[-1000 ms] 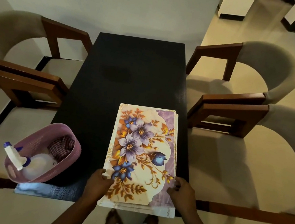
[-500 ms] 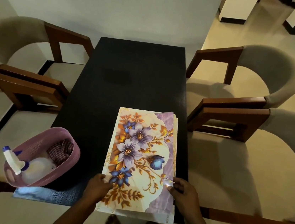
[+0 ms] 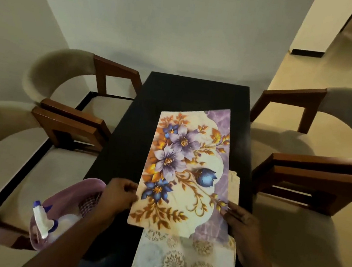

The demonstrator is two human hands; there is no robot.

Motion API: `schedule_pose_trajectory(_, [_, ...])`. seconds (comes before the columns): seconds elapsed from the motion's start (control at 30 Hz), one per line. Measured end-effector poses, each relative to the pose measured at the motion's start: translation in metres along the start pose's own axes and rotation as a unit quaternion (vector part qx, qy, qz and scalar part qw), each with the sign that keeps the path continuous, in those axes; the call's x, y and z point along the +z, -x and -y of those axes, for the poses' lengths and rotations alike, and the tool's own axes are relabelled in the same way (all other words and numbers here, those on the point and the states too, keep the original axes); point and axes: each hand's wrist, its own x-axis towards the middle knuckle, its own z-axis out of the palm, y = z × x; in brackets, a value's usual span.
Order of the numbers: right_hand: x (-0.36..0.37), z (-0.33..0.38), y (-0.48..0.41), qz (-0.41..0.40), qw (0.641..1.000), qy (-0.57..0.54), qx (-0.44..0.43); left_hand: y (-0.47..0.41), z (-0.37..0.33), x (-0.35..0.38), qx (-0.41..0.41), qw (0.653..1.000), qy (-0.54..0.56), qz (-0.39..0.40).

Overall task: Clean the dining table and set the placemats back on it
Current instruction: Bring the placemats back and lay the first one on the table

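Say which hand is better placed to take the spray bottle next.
Left, probably. The left hand pinches the floral placemat at its left edge, right beside the pink basket holding the spray bottle; the right hand grips the mat's right edge, on the far side. Left must release first.

The counter [image 3: 175, 93] top is matt black with a fine grain. Above it, the floral mat [image 3: 184, 167] looks like smooth, faintly glossy plastic. The lacy mat [image 3: 183, 265] on the counter's near end looks duller. At the counter's near left corner, a perforated plastic basket [image 3: 89, 181] holds a plastic bottle [image 3: 41, 220] and a checked woven cloth [image 3: 87, 203]. The chairs [image 3: 70, 120] beside the counter have smooth wood frames and matt fabric padding.
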Motion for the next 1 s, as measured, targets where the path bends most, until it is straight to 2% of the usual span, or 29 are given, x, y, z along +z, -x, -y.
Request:
schedule_pose_trajectory(0.13, [0.049,0.035,-0.055,-0.004,1.000,0.017,-0.018,-0.052,-0.046,-0.043,0.011,0.999,-0.006,-0.045])
schedule_pose_trajectory(0.27, [0.121,0.064,-0.115,-0.019,0.999,0.035,-0.036,-0.138,-0.067,-0.101,-0.006,0.999,0.012,-0.035])
schedule_pose_trajectory(0.47, [0.207,0.083,-0.211,-0.053,0.998,0.026,0.006,-0.259,-0.088,-0.156,0.017,0.999,0.036,-0.032])
schedule_pose_trajectory(0.7, [0.270,0.077,-0.315,-0.096,0.993,0.043,0.059,-0.380,-0.085,-0.165,0.020,0.997,0.037,-0.061])
schedule_pose_trajectory(1.0, [0.287,0.053,-0.394,-0.123,0.981,0.125,0.081,-0.455,-0.070,-0.157,0.004,0.997,0.052,-0.057])
